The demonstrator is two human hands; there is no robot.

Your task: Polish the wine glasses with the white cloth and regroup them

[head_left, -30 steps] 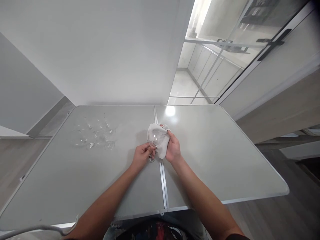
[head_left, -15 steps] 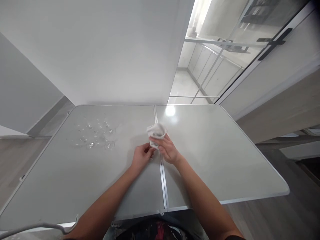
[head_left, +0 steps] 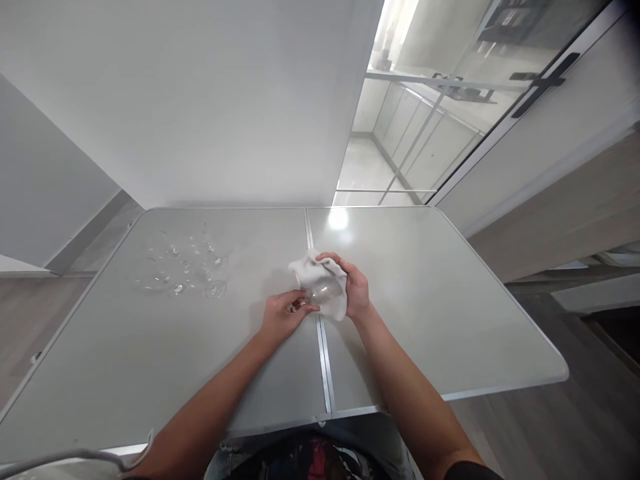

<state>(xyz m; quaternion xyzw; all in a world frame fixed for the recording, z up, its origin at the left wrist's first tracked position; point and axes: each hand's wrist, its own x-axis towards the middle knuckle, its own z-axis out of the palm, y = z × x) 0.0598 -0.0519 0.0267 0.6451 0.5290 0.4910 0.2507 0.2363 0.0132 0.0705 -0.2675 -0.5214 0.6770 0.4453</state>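
A clear wine glass (head_left: 323,291) is held tilted on its side over the middle of the grey folding table (head_left: 425,320). My left hand (head_left: 281,315) pinches its stem near the foot. My right hand (head_left: 354,287) is closed round a white cloth (head_left: 314,268) that wraps the far side of the glass's bowl. Both hands hover just above the table's centre seam.
Several more clear wine glasses (head_left: 186,270) stand grouped on the table's far left part. A white wall rises behind the table, with a glass door (head_left: 450,100) to the right. The table's right edge meets wooden floor.
The right hand shifted the cloth from the bowl's top round to its far side, and the glass tipped over towards the right. The view drifted slightly.
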